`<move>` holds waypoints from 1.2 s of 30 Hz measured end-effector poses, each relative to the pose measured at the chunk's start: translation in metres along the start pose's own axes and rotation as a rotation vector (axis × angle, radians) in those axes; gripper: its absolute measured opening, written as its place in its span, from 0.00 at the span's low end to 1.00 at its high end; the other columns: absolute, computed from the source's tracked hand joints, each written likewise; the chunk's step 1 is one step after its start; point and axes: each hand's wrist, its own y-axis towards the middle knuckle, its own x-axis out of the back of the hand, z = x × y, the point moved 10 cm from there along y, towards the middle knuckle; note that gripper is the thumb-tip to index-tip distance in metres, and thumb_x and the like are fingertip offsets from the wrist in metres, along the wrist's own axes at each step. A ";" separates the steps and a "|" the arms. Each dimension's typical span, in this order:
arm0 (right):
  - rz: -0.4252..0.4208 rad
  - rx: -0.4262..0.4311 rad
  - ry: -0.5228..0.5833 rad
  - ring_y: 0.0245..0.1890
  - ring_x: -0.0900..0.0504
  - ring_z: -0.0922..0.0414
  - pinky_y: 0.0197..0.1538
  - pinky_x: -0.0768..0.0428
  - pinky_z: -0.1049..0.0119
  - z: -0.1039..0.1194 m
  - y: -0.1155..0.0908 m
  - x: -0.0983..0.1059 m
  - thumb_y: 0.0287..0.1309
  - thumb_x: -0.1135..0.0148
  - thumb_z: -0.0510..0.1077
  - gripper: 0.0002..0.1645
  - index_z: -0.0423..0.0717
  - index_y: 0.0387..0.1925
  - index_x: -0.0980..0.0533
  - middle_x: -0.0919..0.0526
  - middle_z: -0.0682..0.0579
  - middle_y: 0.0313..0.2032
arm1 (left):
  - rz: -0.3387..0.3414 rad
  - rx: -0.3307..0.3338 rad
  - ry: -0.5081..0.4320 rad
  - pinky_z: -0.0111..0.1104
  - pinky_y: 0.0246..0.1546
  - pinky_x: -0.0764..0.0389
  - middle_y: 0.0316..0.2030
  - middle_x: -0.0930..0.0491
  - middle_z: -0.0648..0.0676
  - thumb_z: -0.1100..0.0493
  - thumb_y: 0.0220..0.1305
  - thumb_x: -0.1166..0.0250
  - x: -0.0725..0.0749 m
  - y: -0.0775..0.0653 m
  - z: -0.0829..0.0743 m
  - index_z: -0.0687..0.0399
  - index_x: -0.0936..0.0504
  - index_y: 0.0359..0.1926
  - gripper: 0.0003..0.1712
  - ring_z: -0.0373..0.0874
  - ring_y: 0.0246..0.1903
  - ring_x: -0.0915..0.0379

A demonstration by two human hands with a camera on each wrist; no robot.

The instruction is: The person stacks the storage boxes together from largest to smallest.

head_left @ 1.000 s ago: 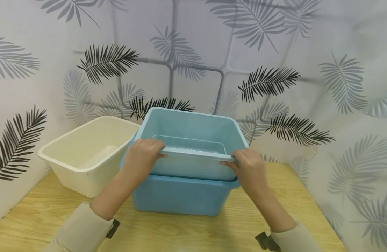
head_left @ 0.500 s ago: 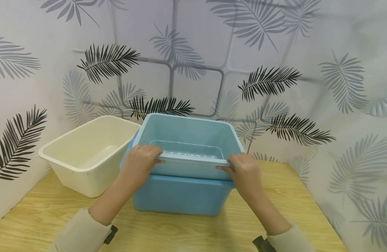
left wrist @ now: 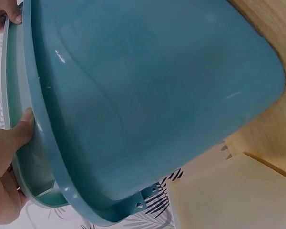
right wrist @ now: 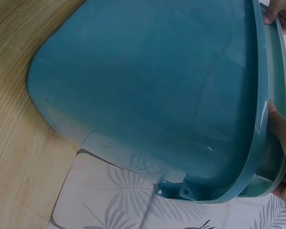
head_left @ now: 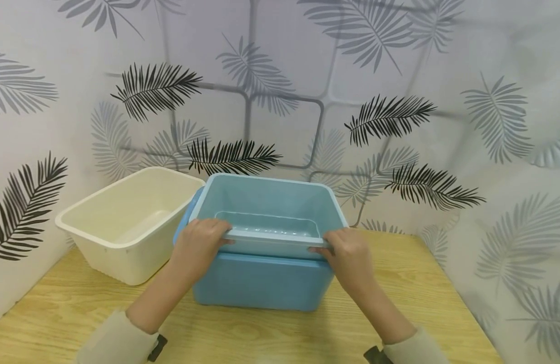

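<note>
A light blue plastic basin point(head_left: 266, 246) sits partly nested inside a darker blue basin point(head_left: 261, 283) on the table. My left hand point(head_left: 202, 242) grips the front rim of the light blue basin near its left corner, thumb underneath. At the right corner of that same rim, my right hand point(head_left: 350, 253) holds on in the same way. The left wrist view shows the left hand point(left wrist: 7, 167) at the light rim, just above the darker basin's lip point(left wrist: 45, 124). In the right wrist view the right hand point(right wrist: 283, 143) pinches the other end.
A cream basin point(head_left: 125, 222) stands at the left, close beside the blue pair. The wood-grain table point(head_left: 261, 333) runs back to a wall covering point(head_left: 289, 65) printed with leaves. A dark strap piece point(head_left: 158, 348) shows at the left sleeve.
Both hands have lowered the light blue basin deeper into the darker one, with a slight shift to the left. The darker basin and the cream basin have stayed in place.
</note>
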 end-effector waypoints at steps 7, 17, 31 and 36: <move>-0.004 0.019 0.011 0.19 0.26 0.55 0.23 0.28 0.64 0.005 -0.004 -0.002 0.24 0.24 0.48 0.21 0.41 0.20 0.26 0.22 0.52 0.17 | 0.043 0.021 -0.024 0.36 0.25 0.25 0.26 0.17 0.56 0.60 0.40 0.28 -0.005 -0.006 0.003 0.61 0.21 0.29 0.14 0.48 0.27 0.20; 0.033 0.077 0.082 0.22 0.25 0.56 0.27 0.27 0.65 0.011 -0.006 -0.004 0.41 0.34 0.55 0.21 0.40 0.23 0.24 0.21 0.51 0.20 | 0.174 0.038 -0.116 0.35 0.27 0.24 0.23 0.20 0.50 0.58 0.45 0.29 -0.015 -0.014 0.012 0.57 0.23 0.27 0.11 0.41 0.23 0.25; 0.134 0.107 0.215 0.20 0.27 0.62 0.26 0.28 0.70 0.009 -0.018 -0.015 0.58 0.55 0.64 0.31 0.42 0.23 0.24 0.22 0.54 0.19 | 0.175 -0.062 -0.090 0.35 0.29 0.21 0.26 0.17 0.52 0.46 0.42 0.33 -0.016 -0.023 0.008 0.59 0.19 0.32 0.22 0.44 0.26 0.21; 0.119 0.126 0.197 0.21 0.24 0.61 0.26 0.27 0.69 0.009 -0.019 -0.014 0.53 0.54 0.69 0.35 0.42 0.23 0.22 0.20 0.54 0.20 | 0.137 -0.061 -0.105 0.36 0.31 0.22 0.26 0.17 0.52 0.46 0.42 0.33 -0.015 -0.025 0.006 0.60 0.20 0.32 0.22 0.45 0.27 0.21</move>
